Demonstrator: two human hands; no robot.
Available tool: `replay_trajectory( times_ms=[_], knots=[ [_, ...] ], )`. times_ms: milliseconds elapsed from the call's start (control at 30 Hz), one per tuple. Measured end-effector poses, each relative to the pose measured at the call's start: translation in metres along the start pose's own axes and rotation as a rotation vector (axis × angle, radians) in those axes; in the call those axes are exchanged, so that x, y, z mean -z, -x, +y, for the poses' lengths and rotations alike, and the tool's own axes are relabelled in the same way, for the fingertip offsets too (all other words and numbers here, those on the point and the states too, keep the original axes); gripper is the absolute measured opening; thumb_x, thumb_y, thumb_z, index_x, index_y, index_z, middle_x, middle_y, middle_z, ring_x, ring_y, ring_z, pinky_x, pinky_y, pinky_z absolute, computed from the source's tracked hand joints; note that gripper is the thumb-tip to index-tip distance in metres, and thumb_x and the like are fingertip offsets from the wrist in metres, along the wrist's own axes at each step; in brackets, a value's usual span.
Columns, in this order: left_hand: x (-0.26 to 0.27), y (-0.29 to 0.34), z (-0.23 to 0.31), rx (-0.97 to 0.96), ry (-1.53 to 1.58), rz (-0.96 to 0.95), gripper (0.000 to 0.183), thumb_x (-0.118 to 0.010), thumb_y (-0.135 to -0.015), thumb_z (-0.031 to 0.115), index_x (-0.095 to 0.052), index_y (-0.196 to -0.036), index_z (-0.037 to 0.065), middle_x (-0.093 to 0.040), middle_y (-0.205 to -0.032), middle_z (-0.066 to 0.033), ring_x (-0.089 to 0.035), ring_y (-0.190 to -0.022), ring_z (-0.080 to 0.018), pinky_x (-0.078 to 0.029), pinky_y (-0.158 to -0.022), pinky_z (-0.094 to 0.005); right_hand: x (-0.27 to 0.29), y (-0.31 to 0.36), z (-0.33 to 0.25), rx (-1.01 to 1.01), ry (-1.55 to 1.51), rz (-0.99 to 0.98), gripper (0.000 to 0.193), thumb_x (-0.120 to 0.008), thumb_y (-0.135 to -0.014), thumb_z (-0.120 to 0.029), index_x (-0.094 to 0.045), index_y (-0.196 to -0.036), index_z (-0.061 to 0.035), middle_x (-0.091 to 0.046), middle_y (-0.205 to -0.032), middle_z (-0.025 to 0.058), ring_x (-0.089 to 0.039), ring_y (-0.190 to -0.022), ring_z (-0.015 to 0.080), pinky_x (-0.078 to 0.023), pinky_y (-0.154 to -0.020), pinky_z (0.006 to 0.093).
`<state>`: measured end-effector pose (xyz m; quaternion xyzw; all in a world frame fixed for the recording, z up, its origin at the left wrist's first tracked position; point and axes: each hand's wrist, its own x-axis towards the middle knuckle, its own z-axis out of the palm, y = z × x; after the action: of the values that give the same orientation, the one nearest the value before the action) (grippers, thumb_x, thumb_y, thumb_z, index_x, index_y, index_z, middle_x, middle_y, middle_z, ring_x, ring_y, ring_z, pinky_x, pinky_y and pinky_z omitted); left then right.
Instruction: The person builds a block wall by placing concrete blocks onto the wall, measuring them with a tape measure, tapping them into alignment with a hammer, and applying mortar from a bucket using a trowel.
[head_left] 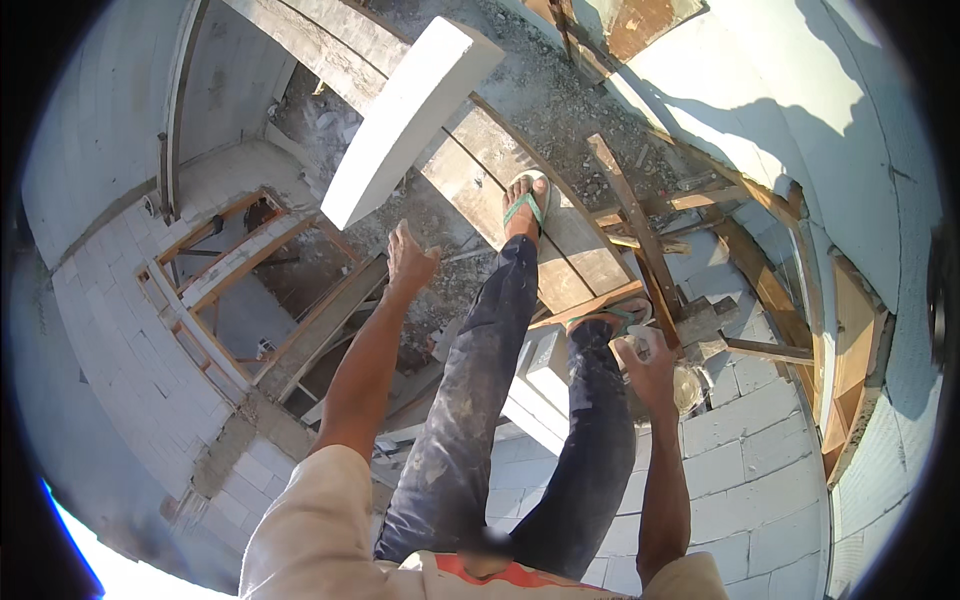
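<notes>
Beyond my left hand a long white building block (405, 115) lies slantwise over the wooden planks (480, 150). Whether it rests on them, I cannot tell. My left hand (412, 260) is just short of the block's near end, visibly apart from it, with its fingers stretched out and nothing in them. My right hand (648, 365) hangs low beside my right foot, fingers curled. Something pale shows at its fingers, too unclear to name. Close by that hand are a round container (688, 388) and a grey, mortar-coloured piece (705, 325).
My sandalled feet (525, 200) stand on the planks, high above a rubble-strewn floor (440, 215). Timber props (635, 215) lean at the right. A wooden window frame (240, 265) sits left, within white block walls (130, 300). More white blocks (545, 375) lie between my legs.
</notes>
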<state>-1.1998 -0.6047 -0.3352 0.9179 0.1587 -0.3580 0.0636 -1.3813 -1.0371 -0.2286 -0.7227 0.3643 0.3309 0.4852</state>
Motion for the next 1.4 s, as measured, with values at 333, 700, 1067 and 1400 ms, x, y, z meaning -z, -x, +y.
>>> replay_trajectory(
  times_ms=[333,700,1067,1400],
  knots=[
    [0.083,-0.171,-0.03,0.021,0.049,0.334,0.133,-0.097,-0.066,0.028,-0.008,-0.163,0.005,-0.018,-0.167,-0.0229,-0.017,-0.155,-0.0416,-0.02,-0.125,-0.0571,-0.187,-0.311,-0.341,1.055,1.041,0.12,0.082,-0.073,-0.084,-0.005,-0.038,-0.157,-0.0158,-0.039,-0.16,0.0133,-0.037,-0.149,0.0305,-0.028,-0.125,0.0509],
    [0.08,-0.218,-0.07,-0.29,-0.114,0.32,0.109,-0.092,-0.062,0.013,-0.028,-0.149,0.006,-0.049,-0.132,-0.0198,-0.048,-0.126,-0.0406,-0.034,-0.112,-0.0554,-0.254,-0.375,-0.411,1.26,1.572,0.165,0.081,-0.082,-0.081,-0.009,-0.047,-0.152,-0.0216,-0.048,-0.151,0.007,-0.041,-0.143,0.0256,-0.029,-0.123,0.0513],
    [0.087,-0.076,0.01,-0.635,-0.318,0.087,0.086,-0.076,-0.069,0.009,-0.036,-0.145,0.0,-0.046,-0.136,-0.0224,-0.043,-0.134,-0.0399,-0.026,-0.119,-0.0557,-0.07,-0.212,-0.25,0.998,1.213,-0.103,0.088,-0.083,-0.061,-0.011,-0.047,-0.141,0.0017,-0.052,-0.129,0.014,-0.049,-0.126,0.0317,-0.037,-0.104,0.0511],
    [0.17,0.19,0.162,-1.408,-0.412,0.003,0.082,-0.075,-0.065,0.02,-0.047,-0.139,-0.001,-0.057,-0.119,-0.0197,-0.056,-0.112,-0.036,-0.045,-0.094,-0.0523,0.142,0.171,-0.111,0.577,0.976,0.247,0.085,-0.081,-0.061,-0.027,-0.052,-0.136,-0.0002,-0.055,-0.13,0.0179,-0.053,-0.122,0.0365,-0.036,-0.106,0.0512]
  ],
)
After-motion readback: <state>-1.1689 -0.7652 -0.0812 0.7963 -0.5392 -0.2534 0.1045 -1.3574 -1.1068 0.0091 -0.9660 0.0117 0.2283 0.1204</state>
